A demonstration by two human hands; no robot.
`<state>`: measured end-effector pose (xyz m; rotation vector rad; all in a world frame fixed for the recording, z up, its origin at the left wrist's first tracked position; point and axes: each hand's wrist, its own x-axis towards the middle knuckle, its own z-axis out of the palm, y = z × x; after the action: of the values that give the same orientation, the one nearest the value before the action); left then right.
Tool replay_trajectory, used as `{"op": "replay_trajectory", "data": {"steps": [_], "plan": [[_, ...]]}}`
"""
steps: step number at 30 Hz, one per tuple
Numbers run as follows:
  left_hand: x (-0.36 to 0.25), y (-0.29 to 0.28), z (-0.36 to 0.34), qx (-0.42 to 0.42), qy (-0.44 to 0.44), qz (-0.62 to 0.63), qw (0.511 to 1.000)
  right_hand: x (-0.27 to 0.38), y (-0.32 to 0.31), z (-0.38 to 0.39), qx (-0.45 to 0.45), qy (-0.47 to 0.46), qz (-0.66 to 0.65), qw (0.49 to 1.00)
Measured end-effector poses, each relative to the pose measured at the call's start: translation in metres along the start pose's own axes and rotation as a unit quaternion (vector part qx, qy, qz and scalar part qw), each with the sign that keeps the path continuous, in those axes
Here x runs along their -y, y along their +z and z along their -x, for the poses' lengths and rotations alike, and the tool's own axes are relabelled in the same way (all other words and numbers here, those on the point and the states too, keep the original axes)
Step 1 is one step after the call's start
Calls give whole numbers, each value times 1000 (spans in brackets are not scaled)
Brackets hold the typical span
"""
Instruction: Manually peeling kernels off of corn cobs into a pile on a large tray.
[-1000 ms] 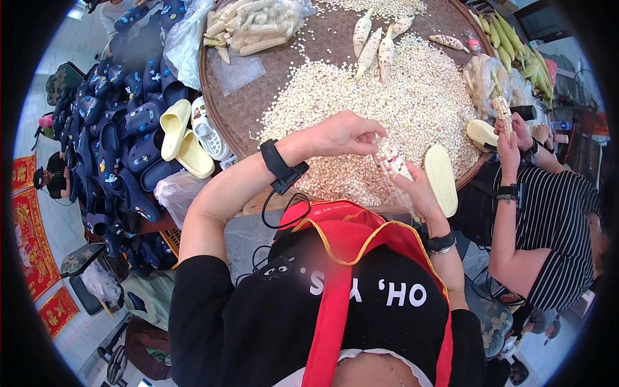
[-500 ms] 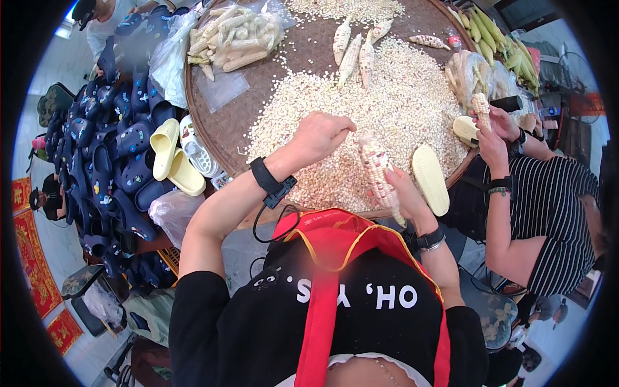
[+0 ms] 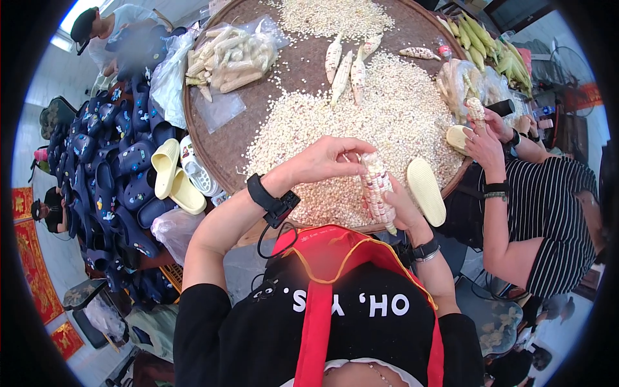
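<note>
A corn cob [image 3: 375, 186] with white and dark-red kernels stands tilted over the heap of loose kernels [image 3: 303, 135]. My right hand [image 3: 401, 205] is closed round its lower half. At the cob's upper end, my left hand [image 3: 332, 158] has bent fingers and thumb pressed to the side of the kernels. Just right of my right hand lies a pale yellow slipper [image 3: 426, 192], sole up at the tray's edge. Farther off on the round brown tray [image 3: 303, 64] lie several whole cobs [image 3: 342, 77]. A bag of stripped cobs [image 3: 238, 58] is at its far left.
On my right a person in a striped top [image 3: 548, 219] holds another cob [image 3: 475, 111]. Husked green corn [image 3: 477, 42] is piled behind. Many navy clogs [image 3: 116, 168] and a pair of yellow slippers [image 3: 166, 168] crowd the left side.
My left hand has come down and right onto the cob's upper end, from above the kernels beside it. My right hand still holds the cob, slightly lower in view.
</note>
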<state>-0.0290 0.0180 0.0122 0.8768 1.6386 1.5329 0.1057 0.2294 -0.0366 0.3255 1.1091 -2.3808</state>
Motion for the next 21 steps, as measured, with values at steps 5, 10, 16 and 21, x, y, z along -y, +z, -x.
{"op": "replay_trajectory", "data": {"steps": [5,10,16,21], "plan": [[-12,13,-7,-15,87,-167,982,-6,-3,6,-92,3,86,992],[-2,17,-1,-10,82,-185,979,14,29,10,-96,34,130,986],[1,18,1,-47,72,-158,984,8,32,3,-79,33,67,994],[3,14,0,-83,26,-141,986,4,27,-8,1,20,12,1000]]}}
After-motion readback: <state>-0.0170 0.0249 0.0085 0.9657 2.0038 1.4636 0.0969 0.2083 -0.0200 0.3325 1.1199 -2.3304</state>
